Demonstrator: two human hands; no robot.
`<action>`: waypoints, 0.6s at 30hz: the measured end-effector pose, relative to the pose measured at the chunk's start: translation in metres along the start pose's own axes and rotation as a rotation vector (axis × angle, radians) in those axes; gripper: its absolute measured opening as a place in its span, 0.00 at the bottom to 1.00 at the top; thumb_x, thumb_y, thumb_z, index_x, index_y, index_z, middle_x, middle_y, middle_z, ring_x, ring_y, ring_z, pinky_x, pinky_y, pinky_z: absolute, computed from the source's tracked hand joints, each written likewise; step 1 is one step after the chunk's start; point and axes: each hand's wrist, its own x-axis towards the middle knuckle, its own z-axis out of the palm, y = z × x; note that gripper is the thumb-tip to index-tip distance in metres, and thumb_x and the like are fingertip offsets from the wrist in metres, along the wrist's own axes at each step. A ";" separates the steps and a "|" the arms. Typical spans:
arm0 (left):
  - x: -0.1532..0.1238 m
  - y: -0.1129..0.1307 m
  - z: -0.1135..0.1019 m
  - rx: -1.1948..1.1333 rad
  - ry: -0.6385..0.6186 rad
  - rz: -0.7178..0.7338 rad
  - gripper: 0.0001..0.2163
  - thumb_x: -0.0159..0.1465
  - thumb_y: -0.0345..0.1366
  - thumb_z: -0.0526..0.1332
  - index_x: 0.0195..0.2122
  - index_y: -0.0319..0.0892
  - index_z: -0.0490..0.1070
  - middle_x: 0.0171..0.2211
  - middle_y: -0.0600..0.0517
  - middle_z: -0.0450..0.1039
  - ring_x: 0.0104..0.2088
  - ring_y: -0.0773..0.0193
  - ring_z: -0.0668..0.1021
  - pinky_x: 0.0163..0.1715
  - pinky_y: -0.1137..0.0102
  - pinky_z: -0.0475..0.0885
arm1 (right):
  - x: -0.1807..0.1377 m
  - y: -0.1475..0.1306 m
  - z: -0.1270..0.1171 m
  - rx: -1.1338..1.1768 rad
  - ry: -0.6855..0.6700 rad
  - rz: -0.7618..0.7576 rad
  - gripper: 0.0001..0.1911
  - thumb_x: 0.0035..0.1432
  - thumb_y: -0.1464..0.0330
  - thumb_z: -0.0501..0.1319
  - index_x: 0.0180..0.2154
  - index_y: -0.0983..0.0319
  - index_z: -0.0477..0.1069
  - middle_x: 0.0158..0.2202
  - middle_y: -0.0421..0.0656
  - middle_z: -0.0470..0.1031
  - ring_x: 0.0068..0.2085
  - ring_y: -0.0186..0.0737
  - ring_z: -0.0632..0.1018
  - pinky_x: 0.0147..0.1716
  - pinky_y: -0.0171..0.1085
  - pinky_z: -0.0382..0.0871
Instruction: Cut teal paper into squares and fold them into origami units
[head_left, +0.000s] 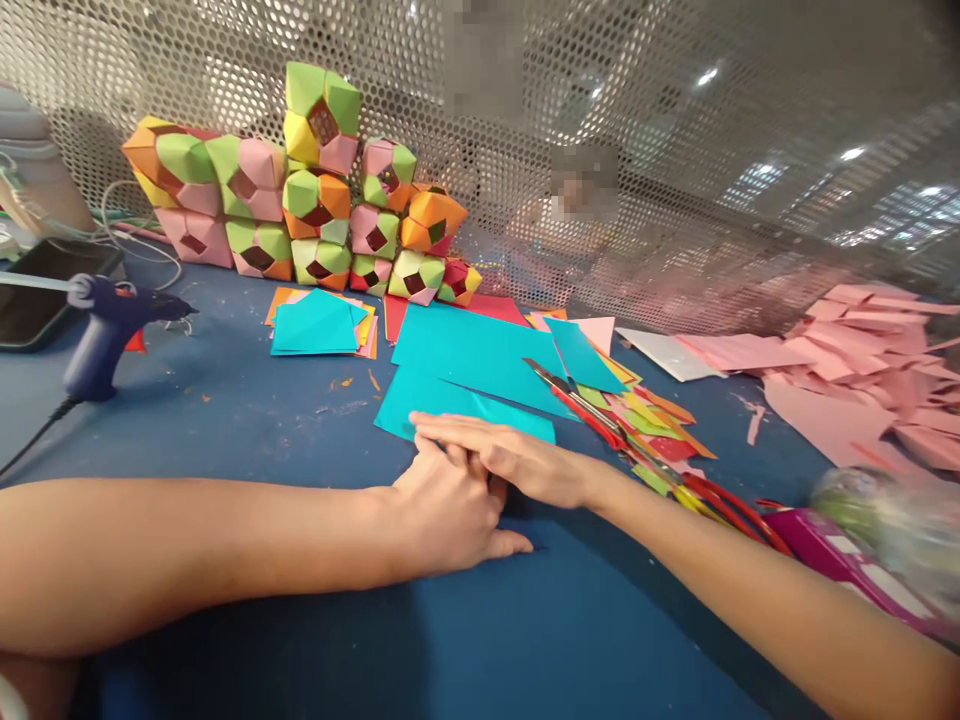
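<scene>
My left hand [457, 510] rests low over the blue table, its thumb stretched out to the right and the other fingers partly covered. Across its top lies my right hand [517, 458], open, with straight fingers pointing left. Just beyond both hands is a bright blue sheet of paper [472, 402], which the right fingers overlap in view; whether they touch it I cannot tell. A larger blue sheet [480, 350] lies behind that one. To the right, red-handled scissors [600, 420] lie on paper scraps [660, 425].
At the back stand stacked folded-paper blocks [319, 205] before a perforated metal screen [637, 90]. A blue glue gun [105, 340] is at left, near a dark tray [52, 330]. Pink paper strips [862, 350] and a magenta package [840, 560] lie at right. Small cut sheets [315, 325] are left of centre.
</scene>
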 end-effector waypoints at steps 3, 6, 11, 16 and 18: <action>-0.001 0.001 0.000 -0.002 -0.005 -0.004 0.33 0.66 0.58 0.46 0.55 0.34 0.70 0.47 0.27 0.73 0.48 0.34 0.75 0.40 0.43 0.71 | 0.024 0.023 0.002 0.067 -0.048 -0.089 0.40 0.63 0.43 0.31 0.67 0.58 0.51 0.69 0.42 0.49 0.69 0.42 0.50 0.68 0.50 0.38; -0.002 0.002 0.001 0.013 0.025 -0.018 0.35 0.65 0.60 0.45 0.57 0.34 0.68 0.49 0.25 0.70 0.50 0.31 0.74 0.40 0.42 0.71 | 0.038 0.035 -0.001 -0.003 -0.070 -0.067 0.40 0.64 0.43 0.31 0.66 0.57 0.51 0.70 0.40 0.47 0.70 0.40 0.46 0.68 0.48 0.34; -0.001 0.002 0.002 0.026 0.033 -0.004 0.34 0.65 0.60 0.45 0.54 0.34 0.70 0.46 0.27 0.72 0.48 0.30 0.74 0.38 0.42 0.71 | 0.059 0.049 -0.008 -0.185 -0.072 -0.004 0.40 0.64 0.44 0.35 0.68 0.59 0.44 0.71 0.41 0.38 0.70 0.39 0.38 0.68 0.49 0.31; -0.001 0.001 0.001 0.029 0.018 0.003 0.34 0.65 0.59 0.44 0.55 0.35 0.69 0.46 0.28 0.73 0.46 0.32 0.75 0.37 0.43 0.72 | 0.075 0.057 -0.009 -0.296 -0.080 0.021 0.42 0.63 0.42 0.37 0.68 0.59 0.39 0.71 0.42 0.33 0.70 0.39 0.36 0.68 0.50 0.31; -0.002 0.001 -0.001 0.022 0.003 0.004 0.33 0.65 0.59 0.45 0.54 0.35 0.70 0.45 0.29 0.73 0.45 0.33 0.75 0.36 0.45 0.72 | 0.079 0.056 -0.008 -0.304 -0.075 0.032 0.42 0.62 0.42 0.36 0.69 0.59 0.39 0.71 0.42 0.34 0.70 0.39 0.36 0.68 0.49 0.32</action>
